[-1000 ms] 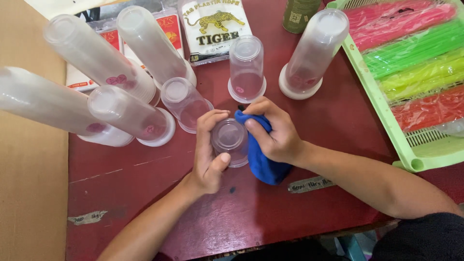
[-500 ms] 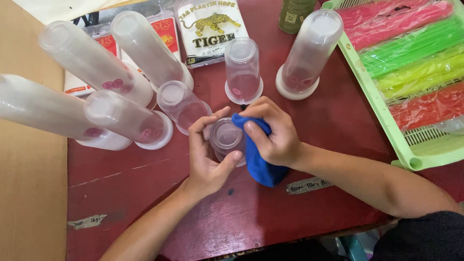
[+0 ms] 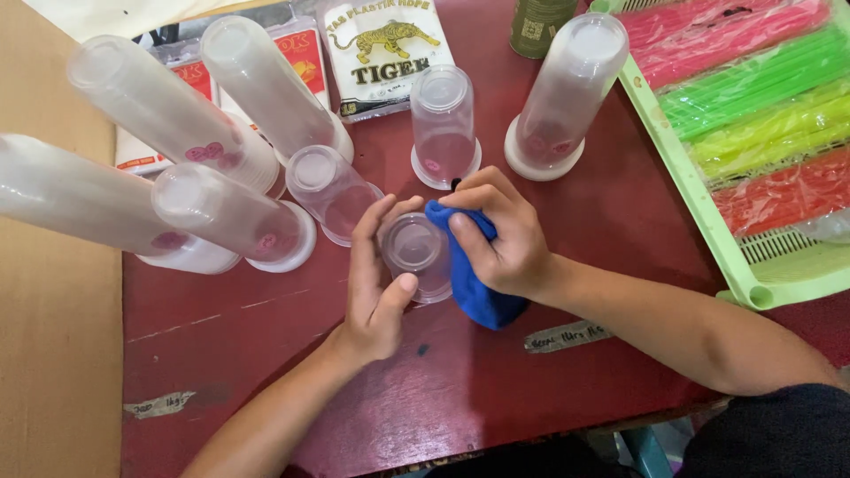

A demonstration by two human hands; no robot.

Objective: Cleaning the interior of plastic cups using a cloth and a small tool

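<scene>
On the table [image 3: 221, 354], the cup [image 3: 416, 252] sat upside down between the left hand [image 3: 376, 283] and the right hand [image 3: 500, 239], which pressed the cloth [image 3: 474, 283] against the cup's right side. Behind them stood more inverted cups, singly and in stacks [image 3: 567, 88]; the left stacks [image 3: 168, 111] leaned. Packets [image 3: 385, 49] lay behind those. The tray [image 3: 699, 204] of straws [image 3: 753, 88] lay at the right, cardboard [image 3: 53, 354] at the left.

Bright, even light; soft shadows. Sharp focus centrally. Tall stacks of clear plastic cups [image 3: 168, 133] splay outward from wide-angle distortion.
</scene>
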